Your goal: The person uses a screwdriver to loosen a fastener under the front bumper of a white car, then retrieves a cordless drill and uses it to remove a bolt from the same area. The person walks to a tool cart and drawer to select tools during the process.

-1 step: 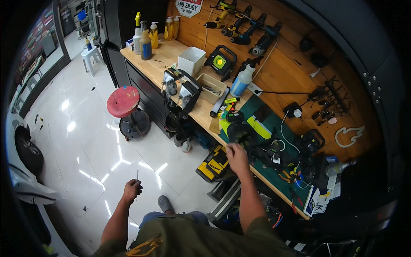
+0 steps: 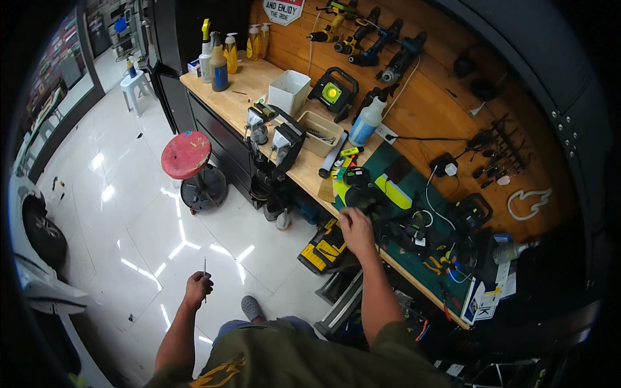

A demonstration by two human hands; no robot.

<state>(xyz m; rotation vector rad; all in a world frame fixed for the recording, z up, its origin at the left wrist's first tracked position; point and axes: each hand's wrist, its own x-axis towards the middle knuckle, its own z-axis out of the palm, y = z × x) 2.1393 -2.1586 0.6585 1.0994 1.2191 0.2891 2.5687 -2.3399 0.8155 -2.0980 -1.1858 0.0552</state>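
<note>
In the head view, the left hand [image 2: 197, 289] sits in the lower left of the frame, out over the white tiled floor [image 2: 129, 213]. Its fingers are curled into a loose fist, pinching a thin metal rod [image 2: 205, 278] that stands upright out of the top of the fist.

The right hand [image 2: 355, 229] is at the centre of the frame, reaching to the front edge of the wooden workbench [image 2: 259, 90]. Its fingers are bent down over a dark power tool [image 2: 369, 199] lying on the green mat [image 2: 414, 194]; whether they grip it or only rest on it cannot be told. Just above this tool lies a yellow-and-black battery pack [image 2: 352, 174].

Further up the bench stand a white box [image 2: 289, 90], a work light [image 2: 332, 94] and a spray bottle [image 2: 366, 119]. Drills [image 2: 381, 55] hang on the wooden wall at the top. A red round stool [image 2: 187, 155] stands on the floor in the left middle of the frame, and a yellow-and-black tool case [image 2: 321, 249] lies under the bench edge, just left of the right forearm.
</note>
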